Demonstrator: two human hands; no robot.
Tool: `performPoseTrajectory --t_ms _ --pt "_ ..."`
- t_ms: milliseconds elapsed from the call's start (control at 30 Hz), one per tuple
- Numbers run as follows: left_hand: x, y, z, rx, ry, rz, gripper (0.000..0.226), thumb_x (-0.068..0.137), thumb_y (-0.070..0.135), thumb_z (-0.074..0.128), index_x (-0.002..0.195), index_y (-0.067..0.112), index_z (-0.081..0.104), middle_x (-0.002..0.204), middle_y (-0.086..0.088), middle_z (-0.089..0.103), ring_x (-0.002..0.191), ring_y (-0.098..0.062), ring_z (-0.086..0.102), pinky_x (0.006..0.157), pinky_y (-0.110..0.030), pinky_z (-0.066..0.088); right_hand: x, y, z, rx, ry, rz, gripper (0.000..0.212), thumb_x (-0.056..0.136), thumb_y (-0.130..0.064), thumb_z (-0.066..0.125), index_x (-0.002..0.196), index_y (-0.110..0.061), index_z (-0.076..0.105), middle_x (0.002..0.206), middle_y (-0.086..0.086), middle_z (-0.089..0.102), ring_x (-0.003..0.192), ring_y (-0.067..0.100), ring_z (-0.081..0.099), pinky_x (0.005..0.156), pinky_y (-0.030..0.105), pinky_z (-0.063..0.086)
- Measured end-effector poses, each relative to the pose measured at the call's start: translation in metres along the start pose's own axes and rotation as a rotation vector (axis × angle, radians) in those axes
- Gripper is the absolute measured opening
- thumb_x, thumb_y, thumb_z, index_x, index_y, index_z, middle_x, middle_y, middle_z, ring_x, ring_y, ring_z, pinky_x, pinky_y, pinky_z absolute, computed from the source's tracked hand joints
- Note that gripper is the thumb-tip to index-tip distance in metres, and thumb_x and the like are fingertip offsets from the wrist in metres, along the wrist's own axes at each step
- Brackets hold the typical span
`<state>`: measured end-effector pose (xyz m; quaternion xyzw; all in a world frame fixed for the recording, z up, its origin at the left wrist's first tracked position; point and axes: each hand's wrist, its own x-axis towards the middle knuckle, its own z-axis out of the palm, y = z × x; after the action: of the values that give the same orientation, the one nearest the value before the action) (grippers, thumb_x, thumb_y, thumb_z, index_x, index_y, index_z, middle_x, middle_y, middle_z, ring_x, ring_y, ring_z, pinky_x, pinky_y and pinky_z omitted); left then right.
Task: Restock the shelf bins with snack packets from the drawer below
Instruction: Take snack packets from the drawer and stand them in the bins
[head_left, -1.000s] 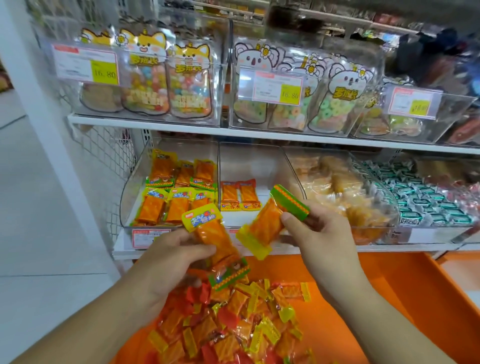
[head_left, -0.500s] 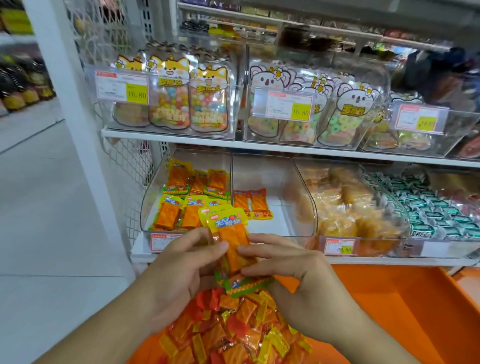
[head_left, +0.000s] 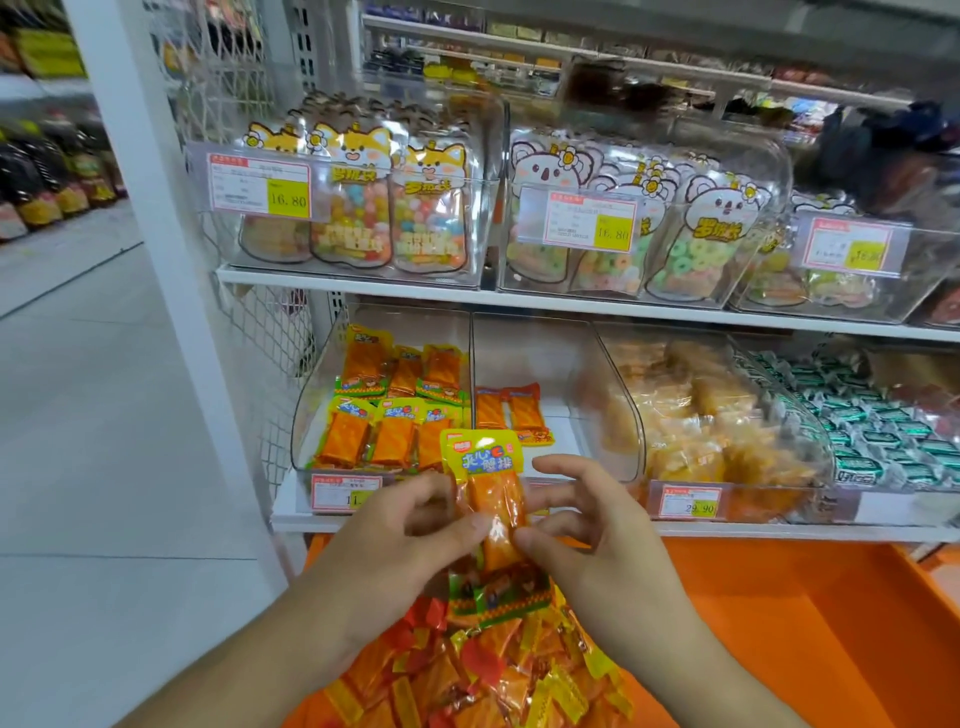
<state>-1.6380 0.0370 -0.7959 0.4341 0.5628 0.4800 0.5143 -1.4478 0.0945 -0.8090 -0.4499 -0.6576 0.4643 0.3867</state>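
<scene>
Both hands up in front of the lower shelf, sharing one small stack of orange snack packets (head_left: 488, 512) with yellow tops. Left hand (head_left: 400, 540) gripping the stack from the left, thumb across the front. Right hand (head_left: 587, 535) pinching it from the right with thumb and curled fingers, index finger stretched out above. Stack upright, yellow header on top, green-and-orange bottom edges fanned out below the thumbs. Can't tell exactly how many packets in there, looks like a few.

Right under the hands, the orange drawer (head_left: 779, 639) pulled out, with a loose heap of packets (head_left: 467, 675) piled at its left end, orange, red and yellow all jumbled.

Behind the stack, the left clear bin (head_left: 311, 415) on the lower shelf, holding two neat rows of the same orange packets. Next bin over (head_left: 613, 415) with just two red-topped packets at its back left. Further right, a bin of pale yellow wrapped snacks (head_left: 701, 415), then green-and-white wrapped sweets (head_left: 857, 421).

Upper shelf: clear bins of animal-shaped candy pouches (head_left: 358, 208) with price tags (head_left: 260, 184) reading 16.80.
</scene>
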Motion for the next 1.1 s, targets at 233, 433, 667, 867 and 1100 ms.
performPoseTrajectory --t_ms 233,433,667,867,1100 --pt "0.001 -0.001 -0.011 0.141 0.064 -0.019 0.020 0.090 0.033 0.077 0.110 0.034 0.076 0.103 0.016 0.079 0.098 -0.002 0.074 0.096 -0.037 0.058 0.004 0.001 0.016 0.028 -0.046 0.039 0.050 0.085 -0.003 0.082 0.119 -0.036 0.063 0.101 -0.001 0.074 0.082 0.019 0.072 0.073 0.028 0.056" --pt "0.005 0.001 -0.021 0.118 0.118 -0.005 0.009 0.095 0.026 0.072 0.102 0.027 0.078 0.095 0.011 0.080 0.091 -0.005 0.076 0.093 -0.039 0.060 0.012 -0.011 0.029 -0.014 -0.076 0.012 0.049 0.087 -0.006 0.081 0.120 -0.035 0.059 0.095 -0.015 0.072 0.078 0.008 0.068 0.072 0.022 0.055" --pt "0.030 0.007 -0.039 0.183 0.160 0.029 0.018 0.091 0.028 0.077 0.108 0.030 0.075 0.101 0.013 0.079 0.095 -0.004 0.074 0.089 -0.034 0.061 0.040 -0.017 0.045 -0.090 -0.052 -0.047 0.050 0.087 -0.012 0.082 0.121 -0.041 0.058 0.096 -0.006 0.067 0.085 0.021 0.066 0.074 0.027 0.057" --pt "0.093 0.019 -0.074 0.324 0.444 0.073 0.046 0.085 0.025 0.084 0.123 0.023 0.059 0.104 0.007 0.071 0.086 -0.010 0.071 0.079 -0.031 0.060 0.078 -0.017 0.045 -0.594 -0.123 -0.271 0.064 0.099 -0.035 0.065 0.154 -0.044 0.034 0.150 -0.029 0.041 0.138 -0.010 0.036 0.116 0.022 0.037" --pt "0.187 0.017 -0.097 0.667 0.593 0.048 0.030 0.085 0.039 0.081 0.100 0.018 0.065 0.097 -0.003 0.071 0.092 -0.029 0.068 0.081 -0.038 0.056 0.094 0.007 0.044 -0.783 -0.258 -0.288 0.077 0.098 -0.023 0.060 0.161 -0.045 0.020 0.156 -0.037 0.011 0.145 -0.016 0.006 0.116 0.005 0.010"
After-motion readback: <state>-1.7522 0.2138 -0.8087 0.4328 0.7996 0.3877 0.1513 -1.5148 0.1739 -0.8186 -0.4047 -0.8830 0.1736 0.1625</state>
